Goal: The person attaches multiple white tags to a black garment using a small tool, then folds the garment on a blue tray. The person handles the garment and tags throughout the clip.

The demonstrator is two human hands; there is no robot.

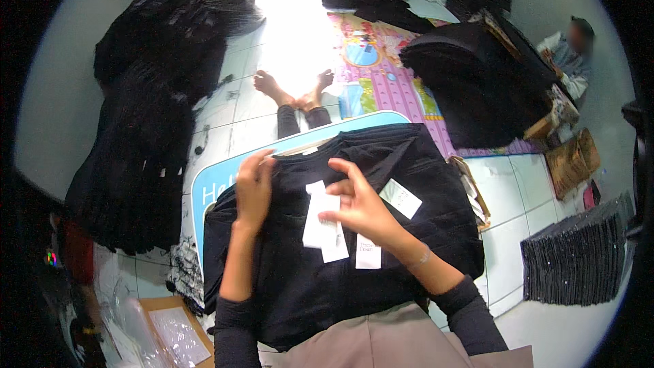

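Observation:
A folded black garment (pixel 293 300) lies over a small light-blue table (pixel 225 170) in front of me. Above its left part, near the top edge, I hold up my left hand (pixel 255 189), slightly blurred, its fingers loosely bent with nothing visible in them. My right hand (pixel 357 204) hovers over the middle, thumb and forefinger spread apart. Beneath and beside it are overlapping white tags (pixel 317 225); whether the fingers touch them I cannot tell. Another white tag (pixel 368 252) lies below the right hand, and a tilted white label (pixel 402 197) to its right.
Large heaps of black cloth (pixel 150 95) stand at left, with more black garments (pixel 477 82) at right. A person (pixel 572 54) sits beyond these. At lower right is a neat dark stack (pixel 575 259); a cardboard box (pixel 177 334) holds clear plastic at lower left. My feet (pixel 293 92) stretch out beyond the table.

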